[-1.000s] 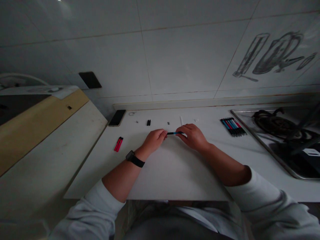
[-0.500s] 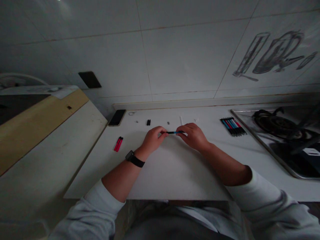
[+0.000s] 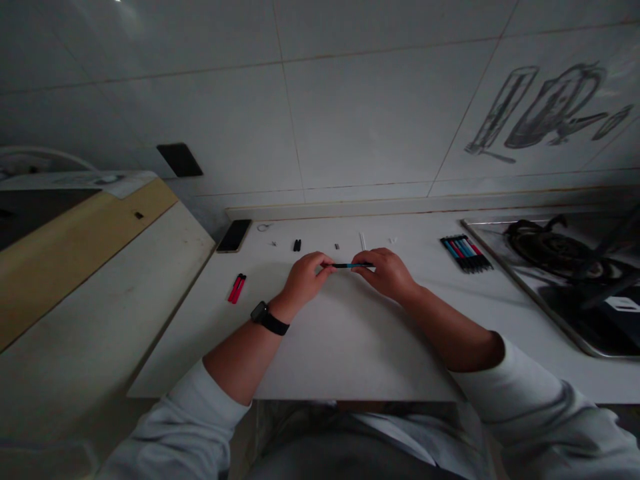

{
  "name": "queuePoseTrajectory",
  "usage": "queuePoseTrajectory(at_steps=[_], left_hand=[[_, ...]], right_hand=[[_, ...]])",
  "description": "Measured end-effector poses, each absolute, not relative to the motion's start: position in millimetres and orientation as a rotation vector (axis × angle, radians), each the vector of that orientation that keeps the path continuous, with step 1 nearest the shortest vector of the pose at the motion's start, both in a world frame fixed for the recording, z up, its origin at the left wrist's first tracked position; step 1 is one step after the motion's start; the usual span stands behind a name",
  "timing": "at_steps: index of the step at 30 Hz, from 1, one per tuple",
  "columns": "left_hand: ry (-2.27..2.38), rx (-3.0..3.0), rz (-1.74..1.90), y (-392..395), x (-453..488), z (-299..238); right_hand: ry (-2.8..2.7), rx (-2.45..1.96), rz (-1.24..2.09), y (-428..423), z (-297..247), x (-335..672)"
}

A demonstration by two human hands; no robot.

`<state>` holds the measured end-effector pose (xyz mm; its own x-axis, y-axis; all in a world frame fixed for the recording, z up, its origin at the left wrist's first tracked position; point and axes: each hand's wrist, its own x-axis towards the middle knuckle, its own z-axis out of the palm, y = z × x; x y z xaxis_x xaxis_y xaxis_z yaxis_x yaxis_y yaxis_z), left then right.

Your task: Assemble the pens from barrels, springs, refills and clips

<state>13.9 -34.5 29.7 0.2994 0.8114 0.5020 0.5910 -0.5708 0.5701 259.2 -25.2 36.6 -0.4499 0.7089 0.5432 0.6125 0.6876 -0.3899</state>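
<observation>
Between my two hands a black and blue pen (image 3: 344,266) lies level, just above the white worktop. My left hand (image 3: 307,277) pinches its black end. At the other end the fingers of my right hand (image 3: 385,270) close around the blue and black part, covering some of it. Behind the hands sit small pen parts: two black pieces (image 3: 297,245), tiny dark pieces (image 3: 337,247), thin white tubes (image 3: 363,241) and small clear bits (image 3: 393,240). Two red pen barrels (image 3: 237,289) rest to the left of my left hand.
Several pens (image 3: 467,254) in a row lie on the right, beside a gas stove (image 3: 565,280) with a metal rim. A phone (image 3: 235,236) lies at the back left near a small ring (image 3: 263,227). The tiled wall (image 3: 360,127) rises behind the worktop (image 3: 350,353).
Both hands stay nearly in place with the pen between them. The fingers of my right hand have shifted very slightly around its end.
</observation>
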Motion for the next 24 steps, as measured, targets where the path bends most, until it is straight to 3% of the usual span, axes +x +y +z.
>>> queuePoseTrajectory(at_steps=[5, 14, 24], left_hand=[[1.276, 2.325, 1.137, -34.0, 13.5, 29.8], [1.217, 2.313, 1.052, -36.7, 15.9, 32.3], [1.254, 2.354, 1.081, -34.2, 14.9, 29.3]], right_hand=[[-2.204, -1.056, 0.240, -24.5, 36.2, 258.8], [-2.263, -0.942, 0.057, -23.2, 31.5, 261.1], [-2.238, -1.002, 0.165, -25.7, 34.9, 257.7]])
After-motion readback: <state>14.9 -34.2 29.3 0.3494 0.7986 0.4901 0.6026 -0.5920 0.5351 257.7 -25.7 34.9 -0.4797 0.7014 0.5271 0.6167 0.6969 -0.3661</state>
